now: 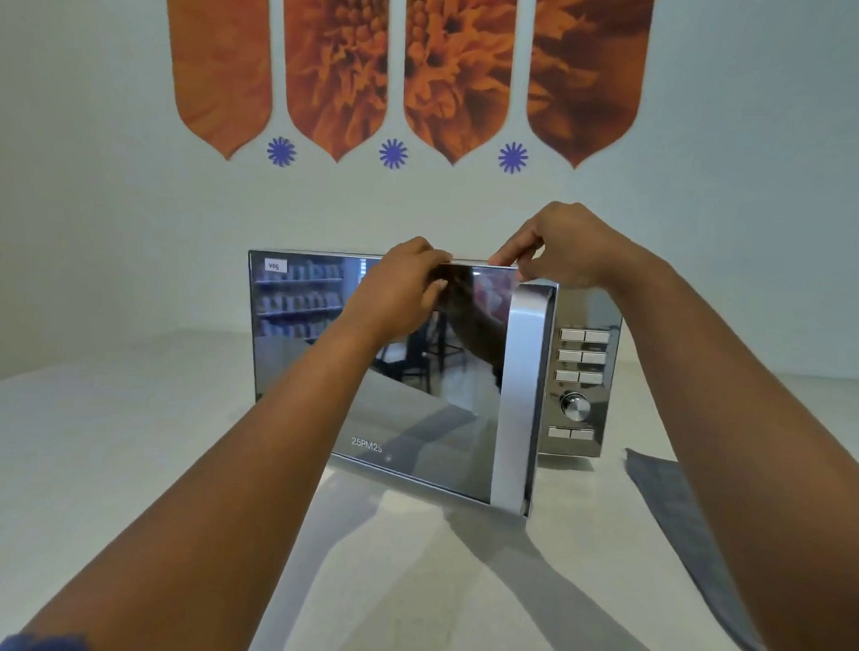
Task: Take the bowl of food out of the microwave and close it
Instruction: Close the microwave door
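Observation:
A silver microwave (583,302) stands on the white counter (92,458) against the wall. Its mirrored door (414,413) is swung partly out, the handle side nearer to me than the control panel (581,381). My left hand (399,294) grips the door's top edge near the middle. My right hand (564,247) pinches the same top edge, above the handle strip (520,393). The door hides the inside, so no bowl of food is visible.
A grey cloth (675,513) lies on the counter to the right of the microwave, partly under my right forearm. Orange flower panels (404,63) hang on the wall above. A small "veg" label (274,266) sticks to the door's top left.

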A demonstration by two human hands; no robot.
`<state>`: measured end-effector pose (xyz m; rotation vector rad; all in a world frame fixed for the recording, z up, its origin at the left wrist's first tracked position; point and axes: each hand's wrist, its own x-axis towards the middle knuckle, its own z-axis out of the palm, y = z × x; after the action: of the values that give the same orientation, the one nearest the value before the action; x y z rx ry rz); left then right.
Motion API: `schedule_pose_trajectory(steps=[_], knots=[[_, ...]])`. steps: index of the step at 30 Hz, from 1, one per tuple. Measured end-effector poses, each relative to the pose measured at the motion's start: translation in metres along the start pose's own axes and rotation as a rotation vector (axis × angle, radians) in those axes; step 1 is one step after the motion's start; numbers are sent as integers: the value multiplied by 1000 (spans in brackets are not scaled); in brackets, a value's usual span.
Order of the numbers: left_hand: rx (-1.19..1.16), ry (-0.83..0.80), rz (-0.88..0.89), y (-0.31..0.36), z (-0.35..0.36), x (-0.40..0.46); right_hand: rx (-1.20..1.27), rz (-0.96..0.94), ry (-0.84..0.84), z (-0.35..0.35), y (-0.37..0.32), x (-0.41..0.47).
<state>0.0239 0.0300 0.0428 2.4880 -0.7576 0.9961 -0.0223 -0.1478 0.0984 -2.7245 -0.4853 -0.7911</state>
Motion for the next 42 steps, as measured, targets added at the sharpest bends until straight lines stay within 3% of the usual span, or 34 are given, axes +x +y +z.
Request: schedule_pose_trajectory(steps=[11, 18, 42], knots=[[121, 59, 66, -8, 42, 19, -226, 115, 272, 41, 24, 20], [217, 118, 164, -21, 66, 24, -334, 111, 219, 62, 35, 25], [335, 182, 152, -36, 109, 43, -363, 59, 325, 90, 65, 43]])
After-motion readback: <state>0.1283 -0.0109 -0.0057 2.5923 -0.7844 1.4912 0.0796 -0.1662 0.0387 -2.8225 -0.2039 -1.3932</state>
